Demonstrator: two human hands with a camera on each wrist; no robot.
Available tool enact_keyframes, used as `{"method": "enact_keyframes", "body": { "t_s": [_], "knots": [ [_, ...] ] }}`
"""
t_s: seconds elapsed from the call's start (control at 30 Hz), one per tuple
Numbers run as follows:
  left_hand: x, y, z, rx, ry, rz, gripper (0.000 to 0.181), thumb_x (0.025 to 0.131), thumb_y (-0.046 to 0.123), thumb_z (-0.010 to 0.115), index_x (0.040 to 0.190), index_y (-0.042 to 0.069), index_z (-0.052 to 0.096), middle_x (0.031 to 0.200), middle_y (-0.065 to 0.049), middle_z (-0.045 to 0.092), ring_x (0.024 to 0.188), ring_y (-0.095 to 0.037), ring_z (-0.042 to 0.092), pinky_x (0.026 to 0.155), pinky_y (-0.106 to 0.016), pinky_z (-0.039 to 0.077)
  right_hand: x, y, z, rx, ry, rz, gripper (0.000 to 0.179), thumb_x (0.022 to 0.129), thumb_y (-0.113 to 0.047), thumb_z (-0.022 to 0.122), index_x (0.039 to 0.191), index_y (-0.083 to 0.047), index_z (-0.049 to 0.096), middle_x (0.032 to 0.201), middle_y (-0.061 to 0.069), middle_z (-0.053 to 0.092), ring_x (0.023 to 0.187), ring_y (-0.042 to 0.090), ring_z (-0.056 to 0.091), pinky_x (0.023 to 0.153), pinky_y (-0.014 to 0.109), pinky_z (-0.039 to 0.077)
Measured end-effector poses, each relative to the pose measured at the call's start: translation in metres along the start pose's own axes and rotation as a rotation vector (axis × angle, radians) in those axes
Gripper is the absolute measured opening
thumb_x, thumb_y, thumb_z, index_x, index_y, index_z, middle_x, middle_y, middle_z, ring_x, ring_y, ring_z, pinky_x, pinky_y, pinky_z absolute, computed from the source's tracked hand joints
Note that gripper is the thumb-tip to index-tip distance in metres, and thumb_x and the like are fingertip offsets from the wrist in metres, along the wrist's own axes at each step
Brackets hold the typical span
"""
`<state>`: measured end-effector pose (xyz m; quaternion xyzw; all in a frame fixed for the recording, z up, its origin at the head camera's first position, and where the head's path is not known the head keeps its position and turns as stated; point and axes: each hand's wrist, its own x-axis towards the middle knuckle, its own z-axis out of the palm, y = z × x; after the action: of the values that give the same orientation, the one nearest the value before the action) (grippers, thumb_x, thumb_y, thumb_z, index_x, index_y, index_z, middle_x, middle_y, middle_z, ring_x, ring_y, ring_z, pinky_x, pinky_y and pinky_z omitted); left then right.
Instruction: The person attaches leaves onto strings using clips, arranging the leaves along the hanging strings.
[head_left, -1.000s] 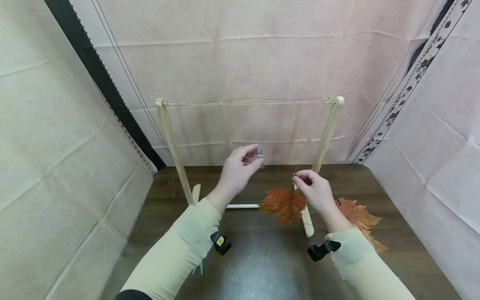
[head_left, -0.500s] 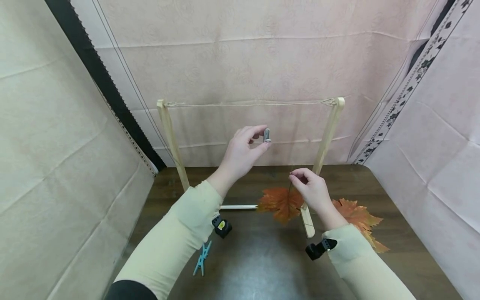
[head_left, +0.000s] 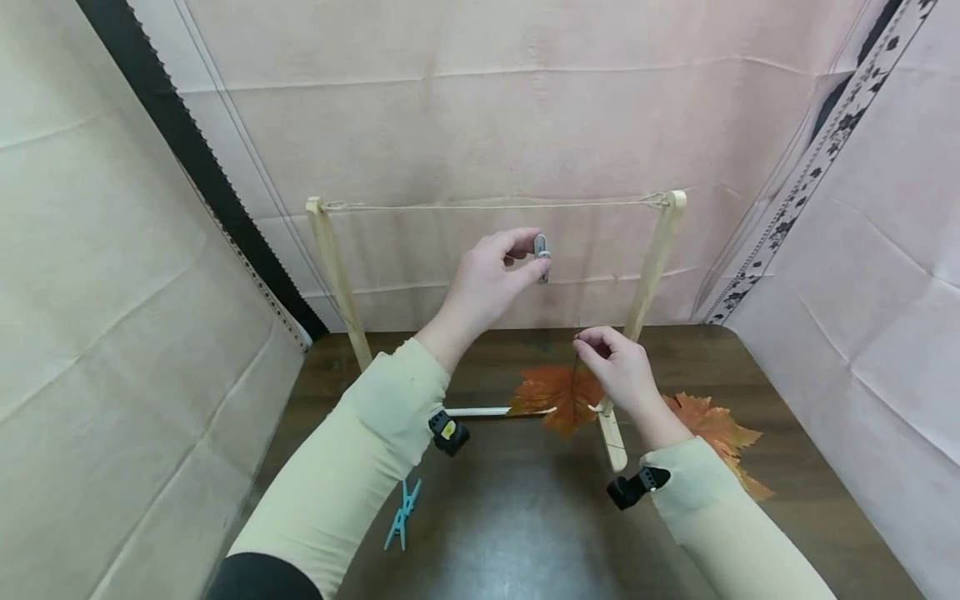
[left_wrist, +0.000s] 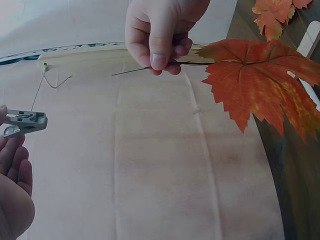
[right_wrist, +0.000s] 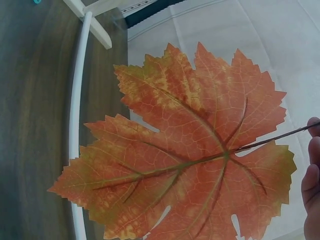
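My left hand (head_left: 491, 271) pinches a grey clothespin (head_left: 542, 250) between thumb and fingers, a little below the string (head_left: 480, 207) tied between two wooden posts. Lower and to the right, my right hand (head_left: 618, 367) pinches the thin stem of an orange artificial maple leaf (head_left: 558, 396). The stem's tip sticks up past the fingers, and the leaf hangs beneath them. In the right wrist view the leaf (right_wrist: 200, 155) spreads across most of the picture. The left wrist view has the clothespin (left_wrist: 25, 122) at its left edge, apart from the stem.
A second orange leaf (head_left: 716, 433) lies on the table beside the right forearm. A blue clothespin (head_left: 403, 514) lies near the left sleeve. The wooden frame has a left post (head_left: 337, 279), a right post (head_left: 656, 262) and a white lower bar (head_left: 476, 412). Cloth walls (head_left: 480, 125) surround the table.
My left hand has risen toward the string and moved slightly right with the grey clothespin. My right hand and its leaf have shifted slightly left and up. The blue clothespin has come into fuller view.
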<state>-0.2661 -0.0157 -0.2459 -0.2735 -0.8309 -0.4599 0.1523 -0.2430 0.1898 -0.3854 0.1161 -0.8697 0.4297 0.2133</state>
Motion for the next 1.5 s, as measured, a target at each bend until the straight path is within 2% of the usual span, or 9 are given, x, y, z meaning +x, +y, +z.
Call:
{"method": "enact_keyframes", "body": {
  "t_s": [0.27, 0.37, 0.5, 0.83, 0.93, 1.07, 1.13, 1.33, 1.5],
  "knots": [
    [0.014, 0.015, -0.004, 0.102, -0.041, 0.025, 0.043, 0.082, 0.029, 0.059, 0.122, 0.014, 0.051, 0.104, 0.006, 0.056, 0.097, -0.008, 0.047, 0.083, -0.021, 0.037, 0.001, -0.003, 0.000, -0.006, 0.001, 0.011, 0.023, 0.081, -0.036, 0.058, 0.091, -0.016, 0.062, 0.079, -0.004, 0.059, 0.069, 0.011, 0.049, 0.059, 0.024, 0.042],
    [0.021, 0.020, -0.004, 0.106, -0.050, 0.040, 0.041, 0.082, 0.028, 0.059, 0.120, 0.014, 0.052, 0.104, 0.006, 0.056, 0.098, -0.008, 0.046, 0.083, -0.020, 0.036, 0.004, -0.006, 0.000, -0.006, 0.014, 0.005, 0.023, 0.081, -0.036, 0.058, 0.091, -0.016, 0.062, 0.078, -0.004, 0.059, 0.068, 0.011, 0.049, 0.058, 0.025, 0.042],
    [0.030, 0.027, -0.005, 0.100, -0.070, 0.026, 0.041, 0.082, 0.028, 0.060, 0.120, 0.014, 0.052, 0.103, 0.009, 0.056, 0.099, -0.008, 0.045, 0.083, -0.020, 0.035, 0.008, -0.010, 0.000, 0.006, 0.026, 0.005, 0.023, 0.081, -0.036, 0.058, 0.090, -0.015, 0.062, 0.077, -0.003, 0.059, 0.067, 0.012, 0.048, 0.058, 0.026, 0.041],
    [0.050, 0.032, -0.019, 0.132, -0.076, 0.005, 0.038, 0.083, 0.026, 0.057, 0.119, 0.013, 0.052, 0.104, 0.008, 0.056, 0.101, -0.007, 0.047, 0.086, -0.018, 0.033, 0.025, -0.025, 0.011, 0.048, -0.001, 0.002, 0.024, 0.082, -0.037, 0.056, 0.092, -0.015, 0.061, 0.078, -0.003, 0.058, 0.068, 0.012, 0.048, 0.056, 0.026, 0.042],
    [0.055, 0.033, -0.015, 0.161, -0.088, 0.013, 0.037, 0.084, 0.026, 0.056, 0.119, 0.013, 0.052, 0.104, 0.008, 0.056, 0.101, -0.007, 0.047, 0.086, -0.018, 0.034, 0.024, -0.026, 0.008, 0.030, 0.020, 0.010, 0.023, 0.082, -0.037, 0.056, 0.091, -0.016, 0.061, 0.078, -0.003, 0.058, 0.068, 0.012, 0.048, 0.056, 0.026, 0.041],
    [0.057, 0.034, -0.004, 0.201, -0.105, 0.029, 0.042, 0.084, 0.030, 0.056, 0.122, 0.015, 0.050, 0.105, 0.010, 0.056, 0.103, -0.008, 0.044, 0.091, -0.022, 0.027, 0.020, -0.022, 0.002, 0.024, 0.066, 0.044, 0.019, 0.082, -0.033, 0.058, 0.089, -0.016, 0.062, 0.077, -0.003, 0.059, 0.068, 0.011, 0.048, 0.057, 0.023, 0.040],
    [0.057, 0.035, 0.000, 0.217, -0.089, 0.023, 0.043, 0.083, 0.032, 0.056, 0.123, 0.017, 0.049, 0.104, 0.012, 0.056, 0.102, -0.008, 0.045, 0.093, -0.025, 0.023, 0.020, -0.022, 0.000, 0.039, 0.065, 0.051, 0.020, 0.082, -0.034, 0.058, 0.089, -0.016, 0.062, 0.078, -0.003, 0.059, 0.068, 0.011, 0.049, 0.057, 0.022, 0.040],
    [0.061, 0.040, -0.004, 0.236, -0.060, 0.004, 0.041, 0.084, 0.033, 0.055, 0.123, 0.020, 0.049, 0.104, 0.015, 0.057, 0.100, -0.006, 0.048, 0.092, -0.030, 0.021, 0.026, -0.029, -0.001, 0.068, 0.052, 0.057, 0.025, 0.081, -0.039, 0.057, 0.091, -0.016, 0.062, 0.079, -0.003, 0.059, 0.070, 0.011, 0.049, 0.059, 0.023, 0.041],
    [0.067, 0.045, -0.007, 0.208, -0.058, -0.007, 0.042, 0.085, 0.033, 0.053, 0.125, 0.020, 0.047, 0.106, 0.014, 0.056, 0.103, -0.006, 0.047, 0.093, -0.025, 0.024, 0.032, -0.035, -0.004, 0.067, 0.041, 0.053, 0.026, 0.082, -0.040, 0.055, 0.092, -0.017, 0.061, 0.079, -0.003, 0.057, 0.070, 0.012, 0.048, 0.059, 0.026, 0.041]
  ]
}}
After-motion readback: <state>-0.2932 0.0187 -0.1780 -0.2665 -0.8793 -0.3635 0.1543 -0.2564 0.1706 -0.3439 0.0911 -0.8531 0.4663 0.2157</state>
